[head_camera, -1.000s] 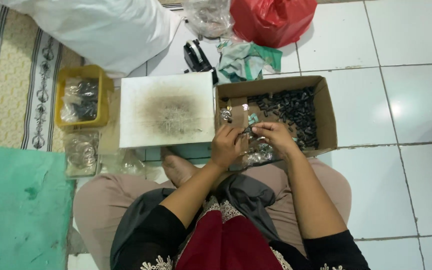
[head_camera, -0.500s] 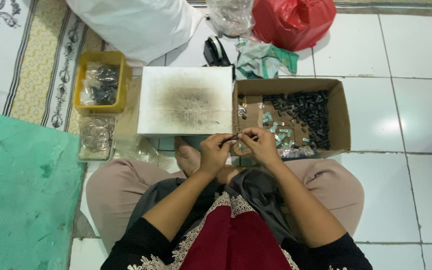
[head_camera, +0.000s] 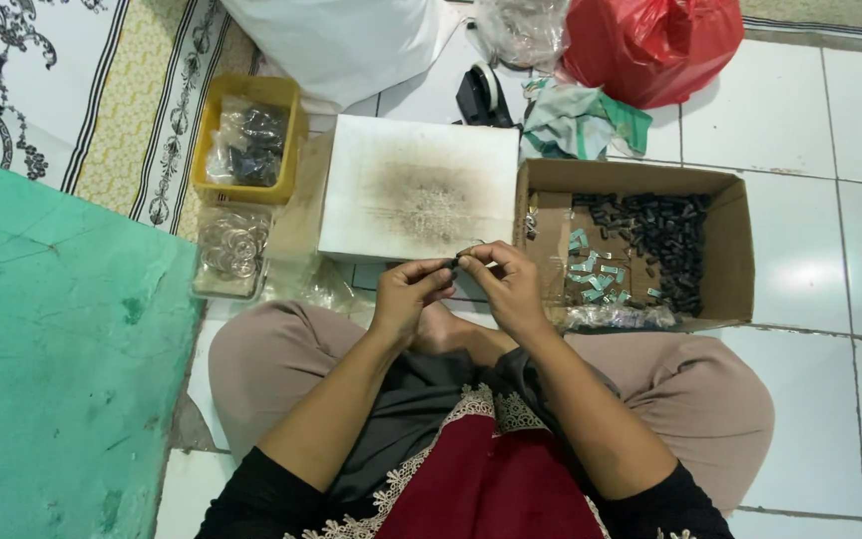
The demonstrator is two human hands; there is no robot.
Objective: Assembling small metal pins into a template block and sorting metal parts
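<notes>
My left hand (head_camera: pixel 409 296) and my right hand (head_camera: pixel 507 284) meet in front of me, just above my crossed legs. Their fingertips pinch one small dark piece with a thin metal ring (head_camera: pixel 466 256) between them. Both hands hover at the near edge of a white block with a sooty, stained top (head_camera: pixel 419 188). To the right stands an open cardboard box (head_camera: pixel 730 250) holding several small black pieces (head_camera: pixel 665 235) and pale green tags (head_camera: pixel 591 279).
A yellow tray of bagged parts (head_camera: pixel 246 140) and a clear container of metal rings (head_camera: pixel 229 250) lie at the left. A green mat (head_camera: pixel 52 359) covers the floor at my left. A red bag (head_camera: pixel 650 45), white sack (head_camera: pixel 341 40), tape dispenser (head_camera: pixel 481 95) and cloth (head_camera: pixel 581 120) sit behind.
My hands have drawn back from the cardboard box to the middle, in front of the white block, and closed together on the small piece. The view has shifted left.
</notes>
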